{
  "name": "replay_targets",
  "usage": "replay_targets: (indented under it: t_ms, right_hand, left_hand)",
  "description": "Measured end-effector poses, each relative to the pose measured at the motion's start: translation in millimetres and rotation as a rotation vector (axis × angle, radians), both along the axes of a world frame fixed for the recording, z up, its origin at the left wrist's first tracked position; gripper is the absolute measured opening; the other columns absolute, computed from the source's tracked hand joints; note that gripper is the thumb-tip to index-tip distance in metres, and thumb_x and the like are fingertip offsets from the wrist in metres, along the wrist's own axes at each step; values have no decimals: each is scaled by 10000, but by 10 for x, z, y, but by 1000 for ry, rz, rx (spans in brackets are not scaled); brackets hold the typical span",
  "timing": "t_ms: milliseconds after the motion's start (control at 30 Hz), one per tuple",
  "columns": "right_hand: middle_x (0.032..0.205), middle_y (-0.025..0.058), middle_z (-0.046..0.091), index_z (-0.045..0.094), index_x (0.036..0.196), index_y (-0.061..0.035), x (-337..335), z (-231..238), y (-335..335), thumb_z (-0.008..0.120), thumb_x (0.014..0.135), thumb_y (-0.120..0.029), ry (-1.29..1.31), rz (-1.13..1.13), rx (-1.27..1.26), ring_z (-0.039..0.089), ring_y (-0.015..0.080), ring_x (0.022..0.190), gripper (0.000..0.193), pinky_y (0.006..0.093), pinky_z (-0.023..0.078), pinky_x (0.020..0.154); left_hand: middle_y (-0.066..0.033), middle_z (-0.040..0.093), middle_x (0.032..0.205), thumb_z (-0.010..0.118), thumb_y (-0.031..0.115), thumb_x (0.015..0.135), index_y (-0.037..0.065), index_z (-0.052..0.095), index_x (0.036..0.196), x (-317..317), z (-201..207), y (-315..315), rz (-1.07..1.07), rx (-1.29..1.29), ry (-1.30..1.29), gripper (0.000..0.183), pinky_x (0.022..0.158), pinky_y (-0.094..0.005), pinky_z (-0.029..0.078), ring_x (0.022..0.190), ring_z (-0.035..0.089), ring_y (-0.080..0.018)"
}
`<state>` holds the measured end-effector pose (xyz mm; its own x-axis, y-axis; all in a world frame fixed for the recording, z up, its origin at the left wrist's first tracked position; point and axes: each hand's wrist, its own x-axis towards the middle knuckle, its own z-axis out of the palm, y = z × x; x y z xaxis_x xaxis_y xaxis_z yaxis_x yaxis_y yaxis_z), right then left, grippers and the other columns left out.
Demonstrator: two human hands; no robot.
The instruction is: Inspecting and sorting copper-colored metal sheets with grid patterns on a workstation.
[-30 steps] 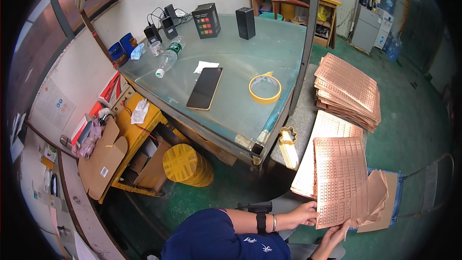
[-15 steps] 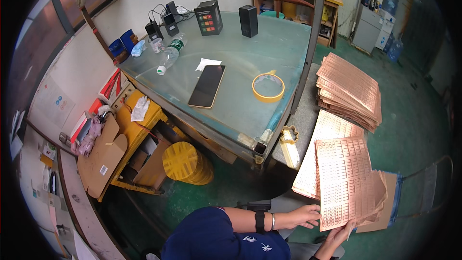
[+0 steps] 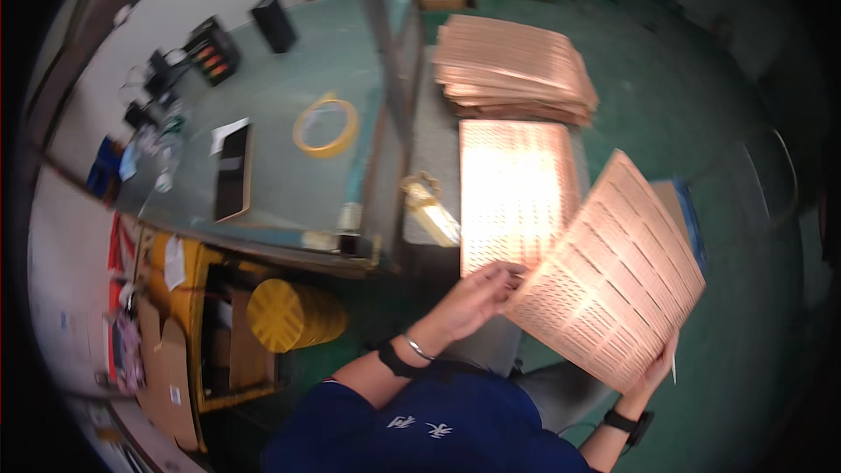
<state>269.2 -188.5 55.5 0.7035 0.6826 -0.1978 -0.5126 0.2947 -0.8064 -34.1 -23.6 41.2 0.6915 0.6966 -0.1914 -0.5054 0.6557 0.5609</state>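
A copper-coloured panel (image 3: 613,276) with rows of small repeated shapes is held up at a slant in front of me. My right hand (image 3: 657,370) grips its lower right edge, thumb and fingers on either side. The fingers of my left hand (image 3: 477,302) close at the panel's left corner; motion blurs the fingertips. Just beyond that hand lies another copper-coloured panel (image 3: 512,188), bright with glare, on a grey bench (image 3: 435,144). A thick stack of similar panels (image 3: 517,61) rests farther back on this bench.
Left of the bench stands a glass-topped table (image 3: 289,197) with yellow tape (image 3: 350,136), a phone (image 3: 233,171) and a plastic bottle (image 3: 170,153). A metal post (image 3: 381,44) rises at its right edge. A gold-coloured tool (image 3: 431,210) lies beside the panels. A yellow taped drum (image 3: 293,315) stands below.
My view has swung right. The held panel has lifted and tilted away from the lower sheets, with my right hand carrying it rightward. My left hand has moved up to its left corner.
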Motion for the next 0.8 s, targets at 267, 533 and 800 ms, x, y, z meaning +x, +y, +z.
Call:
replay_targets:
  t_ms: [267, 533, 800]
  right_hand:
    - [1091, 128, 583, 494, 1131, 20, -5, -11, -258, 418, 958, -201, -131, -93, -48, 600, 179, 951, 291, 292, 509, 819]
    - [1048, 134, 596, 494, 1118, 61, -25, 111, -513, 411, 962, -178, -208, -144, -199, 601, 137, 929, 297, 248, 495, 806]
    - [1068, 128, 590, 494, 1143, 70, -19, 83, -846, 403, 960, -158, -304, -232, -279, 583, 135, 945, 305, 240, 466, 828]
  left_hand:
    - [-99, 576, 1068, 333, 319, 986, -8, 487, 1120, 76, 153, 58, -60, 27, 189, 386, 807, -261, 487, 917, 586, -127]
    - [-38, 561, 953, 348, 285, 990, 31, 502, 1016, 324, 252, -48, -6, 153, 358, 298, 729, -208, 461, 831, 538, -60]
    - [2, 525, 798, 360, 246, 989, 56, 485, 868, 458, 74, -11, -49, 244, 381, 258, 634, -191, 434, 710, 485, -29]
